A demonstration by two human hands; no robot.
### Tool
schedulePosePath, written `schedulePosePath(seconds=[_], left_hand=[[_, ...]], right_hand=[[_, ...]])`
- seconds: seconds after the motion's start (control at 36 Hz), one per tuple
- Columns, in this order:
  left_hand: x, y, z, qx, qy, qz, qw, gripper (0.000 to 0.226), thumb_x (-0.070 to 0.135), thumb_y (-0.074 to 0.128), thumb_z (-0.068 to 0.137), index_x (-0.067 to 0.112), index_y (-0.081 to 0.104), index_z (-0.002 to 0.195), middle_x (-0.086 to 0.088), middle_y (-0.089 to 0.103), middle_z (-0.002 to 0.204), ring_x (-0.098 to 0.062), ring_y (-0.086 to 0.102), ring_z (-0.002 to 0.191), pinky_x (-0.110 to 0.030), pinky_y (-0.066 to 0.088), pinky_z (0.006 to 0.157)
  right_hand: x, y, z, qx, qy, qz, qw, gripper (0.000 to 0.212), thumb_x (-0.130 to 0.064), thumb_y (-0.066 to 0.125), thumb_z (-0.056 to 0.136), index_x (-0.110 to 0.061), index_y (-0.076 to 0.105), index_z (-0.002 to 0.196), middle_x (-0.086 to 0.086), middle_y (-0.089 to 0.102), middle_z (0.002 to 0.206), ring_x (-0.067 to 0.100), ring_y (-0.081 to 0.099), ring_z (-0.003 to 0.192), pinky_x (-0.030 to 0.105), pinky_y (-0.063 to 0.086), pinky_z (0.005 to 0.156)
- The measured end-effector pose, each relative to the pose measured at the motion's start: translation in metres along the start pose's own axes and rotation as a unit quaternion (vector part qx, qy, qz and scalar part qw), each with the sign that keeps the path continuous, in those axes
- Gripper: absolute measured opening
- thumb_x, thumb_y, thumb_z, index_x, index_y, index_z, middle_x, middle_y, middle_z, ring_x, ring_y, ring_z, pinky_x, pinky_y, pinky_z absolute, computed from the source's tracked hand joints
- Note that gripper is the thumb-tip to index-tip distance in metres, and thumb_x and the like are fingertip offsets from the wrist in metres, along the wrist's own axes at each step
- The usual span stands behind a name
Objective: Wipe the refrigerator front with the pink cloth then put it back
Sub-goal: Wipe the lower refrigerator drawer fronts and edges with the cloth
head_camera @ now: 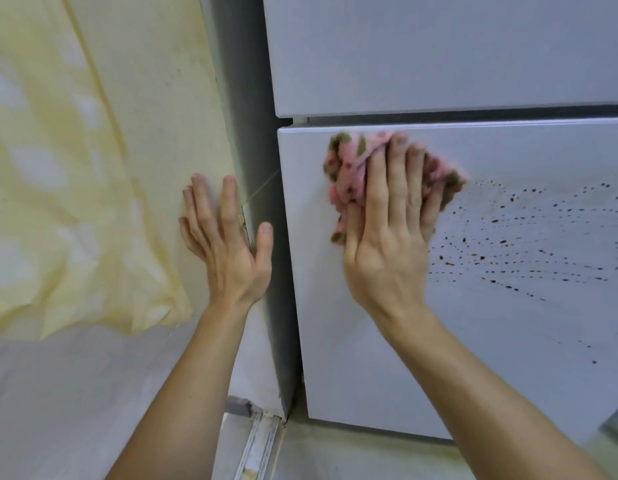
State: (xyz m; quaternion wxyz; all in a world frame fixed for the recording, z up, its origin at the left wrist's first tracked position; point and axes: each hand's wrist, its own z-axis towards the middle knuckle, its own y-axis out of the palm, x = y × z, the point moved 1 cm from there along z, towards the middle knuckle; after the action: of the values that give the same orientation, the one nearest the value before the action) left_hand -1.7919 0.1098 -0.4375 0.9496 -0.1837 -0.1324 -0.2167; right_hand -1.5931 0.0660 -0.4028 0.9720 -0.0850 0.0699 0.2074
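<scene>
The white refrigerator front fills the right side, with an upper door (439, 53) and a lower door (387, 358) split by a dark gap. My right hand (387, 237) presses the crumpled pink cloth (349, 168), spotted with green and red, flat against the lower door near its top left corner. Rows of small dark droplets (525, 244) fan out over the door to the right of the cloth. My left hand (228, 244) rests with fingers spread on the cream wall, its thumb toward the refrigerator's grey side (252, 133).
A pale yellow curtain (58, 202) hangs along the wall on the left. A narrow gap separates the wall from the refrigerator. A light floor strip (259, 445) runs below the refrigerator's corner.
</scene>
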Motion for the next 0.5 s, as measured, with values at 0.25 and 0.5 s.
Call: schedulePosePath(seconds=[0.25, 0.5], left_hand=[[0.020, 0.008, -0.013, 0.037, 0.024, 0.016, 0.999, 0.066, 0.056, 0.032, 0.104, 0.020, 0.032, 0.160, -0.021, 0.024, 0.168, -0.041, 0.016, 0.158, -0.064, 0.009, 0.125], [0.052, 0.018, -0.020, 0.024, 0.094, -0.017, 0.995, 0.066, 0.042, 0.045, 0.099, 0.016, 0.031, 0.158, -0.018, 0.021, 0.167, -0.036, 0.016, 0.159, -0.058, 0.010, 0.127]], right_hand=[[0.050, -0.006, -0.112, -0.148, -0.145, -0.062, 0.976, 0.072, -0.031, 0.053, 0.106, -0.025, 0.018, 0.168, -0.002, 0.007, 0.176, 0.017, 0.011, 0.162, 0.043, 0.000, 0.132], [0.037, -0.013, -0.044, -0.033, -0.006, 0.052, 0.998, 0.072, -0.004, 0.060, 0.102, -0.009, 0.021, 0.162, 0.005, 0.027, 0.169, 0.013, 0.012, 0.161, 0.041, 0.004, 0.132]])
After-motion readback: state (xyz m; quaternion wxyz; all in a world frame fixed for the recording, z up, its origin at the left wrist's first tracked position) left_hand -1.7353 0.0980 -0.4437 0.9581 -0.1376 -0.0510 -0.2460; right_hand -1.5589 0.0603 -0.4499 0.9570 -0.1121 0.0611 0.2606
